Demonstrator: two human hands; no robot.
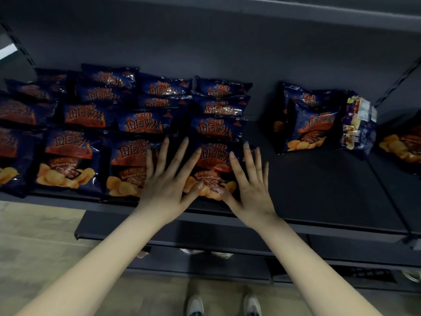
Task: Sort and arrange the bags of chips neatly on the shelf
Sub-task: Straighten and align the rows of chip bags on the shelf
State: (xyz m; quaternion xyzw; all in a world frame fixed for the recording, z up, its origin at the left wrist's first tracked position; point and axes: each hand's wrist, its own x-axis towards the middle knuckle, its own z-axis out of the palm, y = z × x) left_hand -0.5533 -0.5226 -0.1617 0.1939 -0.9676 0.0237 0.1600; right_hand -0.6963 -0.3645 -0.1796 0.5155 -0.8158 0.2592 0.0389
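Note:
Several dark blue barbecue chip bags lie in overlapping rows on the dark shelf (319, 183). The front bag of the rightmost row (214, 160) sits at the shelf's front edge. My left hand (168, 179) lies flat with spread fingers across that bag's left side and the neighbouring front bag (127, 165). My right hand (248, 181) rests flat on the same bag's right side, fingers straight. Both thumbs touch its lower edge. To the right, a small pile of the same bags (305, 126) leans loosely, with one bag (357, 124) standing on its side.
Another chip bag (401, 147) lies at the far right, past a shelf divider. Bare shelf stretches between the rows and the loose pile. Lower shelves (205, 254) jut out below. My shoes (225, 304) stand on the tan floor.

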